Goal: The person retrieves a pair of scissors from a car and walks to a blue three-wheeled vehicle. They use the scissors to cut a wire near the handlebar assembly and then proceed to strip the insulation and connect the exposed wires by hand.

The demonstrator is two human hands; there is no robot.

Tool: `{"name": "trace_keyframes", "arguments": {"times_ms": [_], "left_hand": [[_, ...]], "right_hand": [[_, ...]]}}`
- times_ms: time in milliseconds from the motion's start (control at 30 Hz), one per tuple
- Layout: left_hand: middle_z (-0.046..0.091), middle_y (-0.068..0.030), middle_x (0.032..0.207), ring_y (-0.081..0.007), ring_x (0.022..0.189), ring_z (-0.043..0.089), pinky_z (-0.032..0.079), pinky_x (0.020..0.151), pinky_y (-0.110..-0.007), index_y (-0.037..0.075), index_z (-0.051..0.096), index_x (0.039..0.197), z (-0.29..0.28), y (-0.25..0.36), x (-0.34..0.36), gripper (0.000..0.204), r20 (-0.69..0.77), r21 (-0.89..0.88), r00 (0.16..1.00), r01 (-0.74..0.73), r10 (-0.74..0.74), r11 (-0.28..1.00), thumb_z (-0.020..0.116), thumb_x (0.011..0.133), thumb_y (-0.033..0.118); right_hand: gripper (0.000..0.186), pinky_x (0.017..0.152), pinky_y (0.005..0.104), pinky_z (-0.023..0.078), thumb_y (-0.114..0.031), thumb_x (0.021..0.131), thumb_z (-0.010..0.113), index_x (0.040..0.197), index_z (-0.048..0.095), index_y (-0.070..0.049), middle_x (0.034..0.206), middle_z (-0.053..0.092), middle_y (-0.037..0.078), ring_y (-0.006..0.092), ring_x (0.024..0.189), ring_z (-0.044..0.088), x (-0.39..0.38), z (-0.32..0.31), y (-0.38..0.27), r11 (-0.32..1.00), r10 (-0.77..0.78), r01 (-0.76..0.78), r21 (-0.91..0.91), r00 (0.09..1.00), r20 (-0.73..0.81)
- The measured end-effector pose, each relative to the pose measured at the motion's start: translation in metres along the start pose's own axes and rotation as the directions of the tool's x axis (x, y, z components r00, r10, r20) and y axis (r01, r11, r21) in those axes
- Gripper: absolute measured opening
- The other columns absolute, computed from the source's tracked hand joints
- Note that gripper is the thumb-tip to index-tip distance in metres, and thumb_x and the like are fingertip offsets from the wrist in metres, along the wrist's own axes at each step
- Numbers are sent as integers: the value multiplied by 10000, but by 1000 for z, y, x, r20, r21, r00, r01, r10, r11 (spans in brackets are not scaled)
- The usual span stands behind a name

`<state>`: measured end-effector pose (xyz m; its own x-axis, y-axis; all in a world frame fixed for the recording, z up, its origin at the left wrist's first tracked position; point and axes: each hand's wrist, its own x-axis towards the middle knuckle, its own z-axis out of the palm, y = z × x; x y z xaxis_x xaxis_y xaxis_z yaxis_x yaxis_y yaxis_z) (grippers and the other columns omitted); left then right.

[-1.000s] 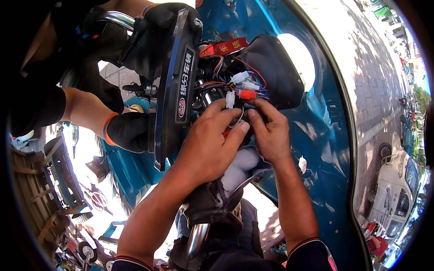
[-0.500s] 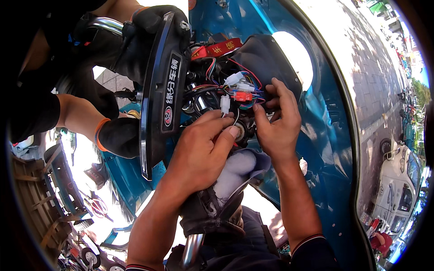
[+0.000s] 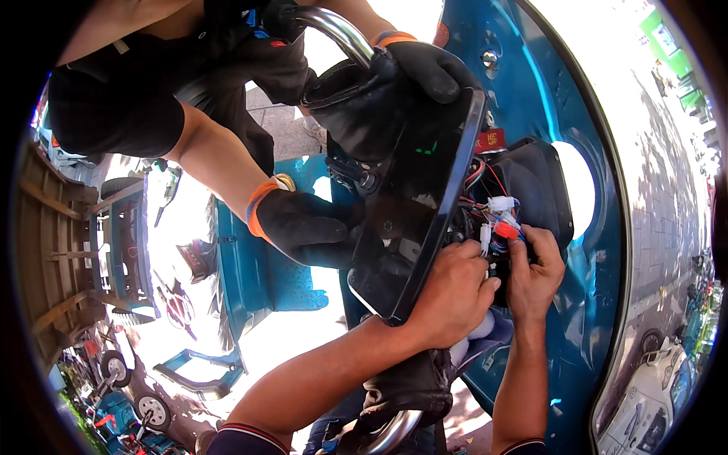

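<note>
My left hand (image 3: pixel 453 292) reaches in under the edge of a black display panel (image 3: pixel 409 205). Its thumb and fingers are pinched on thin wires below a narrow white plug connector (image 3: pixel 485 239). Beside it my right hand (image 3: pixel 537 277) closes thumb and fingers on the wires at a red plug connector (image 3: pixel 506 230). Another white connector (image 3: pixel 501 204) sits just above in the same tangle of coloured wires. A co-worker's black-gloved hands (image 3: pixel 307 227) hold the panel from the far side, its glossy face now showing small green marks.
A chrome handlebar (image 3: pixel 341 34) with dark hand covers runs across the vehicle. Blue body panels (image 3: pixel 584 334) surround the wiring, next to a black housing (image 3: pixel 535 182). At left are a wooden-lined cargo bed (image 3: pixel 57 220) and loose wheels (image 3: pixel 153 411); a white van (image 3: pixel 644 406) stands right.
The panel has turned from edge-on with its back showing to face-up. In the picture, the panel, wiring and both my hands now lie farther right and lower. My right fingers have closed onto the wires.
</note>
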<state>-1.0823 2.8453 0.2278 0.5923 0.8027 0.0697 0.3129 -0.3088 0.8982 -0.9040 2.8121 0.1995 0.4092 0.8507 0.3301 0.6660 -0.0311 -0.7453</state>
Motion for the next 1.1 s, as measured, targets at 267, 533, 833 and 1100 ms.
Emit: {"name": "trace_keyframes", "arguments": {"times_ms": [267, 533, 833, 1100], "left_hand": [[615, -215, 976, -401, 982, 609, 475, 906, -495, -61, 682, 843, 21, -11, -7, 252, -108, -66, 993, 30, -37, 997, 673, 927, 177], [620, -215, 943, -404, 958, 633, 496, 880, -511, -63, 685, 821, 25, -18, -4, 255, -126, -31, 992, -13, 9, 999, 664, 932, 166], [532, -306, 1392, -425, 1138, 658, 497, 1030, -470, -114, 496, 1408, 9, -9, -6, 546, -205, 37, 978, 46, -38, 998, 632, 975, 188], [472, -275, 1453, -276, 1054, 704, 568, 892, -373, -114, 306, 1542, 6, -10, -5, 658, -117, -92, 986, 106, -117, 990, 614, 991, 75]], "right_hand": [[157, 743, 297, 514, 19, 942, 691, 1085, 733, 69, 941, 688, 113, 180, 834, 658, 1, -1, 1, 1000, 15, -14, -9, 997, 73], [128, 674, 281, 470, -11, 978, 676, 1053, 754, 57, 853, 664, 77, 134, 756, 612, 6, 0, 3, 995, 94, -95, 10, 992, 80], [258, 826, 251, 527, 12, 964, 690, 1213, 662, 75, 1051, 716, 97, 121, 915, 660, 29, 5, -1, 888, 254, -249, 387, 966, 41], [406, 876, 288, 552, 48, 952, 666, 1348, 580, 37, 1230, 691, 139, 141, 1021, 669, -9, -9, 3, 891, 300, -264, 370, 953, -42]]}}
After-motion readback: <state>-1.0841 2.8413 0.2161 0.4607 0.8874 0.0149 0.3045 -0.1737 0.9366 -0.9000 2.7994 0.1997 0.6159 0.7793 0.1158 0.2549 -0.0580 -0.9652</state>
